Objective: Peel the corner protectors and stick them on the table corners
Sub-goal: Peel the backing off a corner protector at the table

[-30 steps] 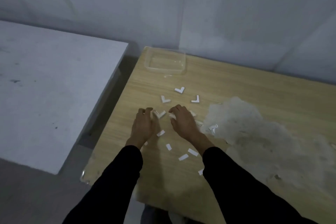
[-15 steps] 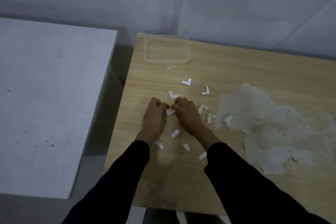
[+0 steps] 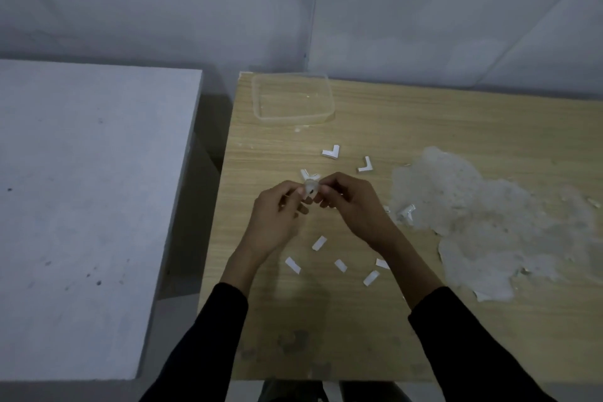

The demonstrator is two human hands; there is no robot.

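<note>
I look all over and see no words, numbers or signs I can read, not on the surface [image 3: 424,127] or the corner protectors [image 3: 331,152].

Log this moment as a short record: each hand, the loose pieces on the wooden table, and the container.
left hand: pinches the held protector
right hand: pinches the same piece from the other side
loose L-shaped protectors: on the wooden table, beyond the hands
white strips: five, flat on the table near the wrists
clear container: far left corner of the table
</note>
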